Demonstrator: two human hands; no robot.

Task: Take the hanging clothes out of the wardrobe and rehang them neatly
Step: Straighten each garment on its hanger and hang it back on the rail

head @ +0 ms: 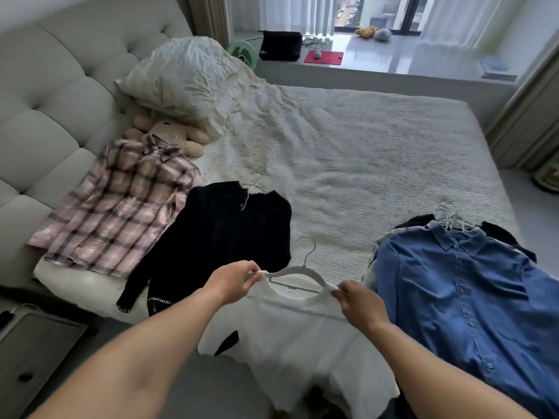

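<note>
A white top (298, 337) hangs on a white hanger (295, 272) in front of me, above the near edge of the bed. My left hand (233, 281) pinches its left shoulder and my right hand (358, 302) pinches its right shoulder. On the bed lie a pink plaid shirt (118, 207) at the left, a black cardigan (220, 237) beside it, and a blue denim shirt (465, 297) at the right on top of other dark clothes. Several white hangers' hooks (447, 217) stick out above the denim collar.
The bed (363, 164) has a ribbed cream cover, a pillow (184, 80) and a plush toy (175, 136) by the tufted headboard. A window ledge at the back carries a black bag (279, 45), a green fan and a red mat. A grey nightstand (33, 349) is at lower left.
</note>
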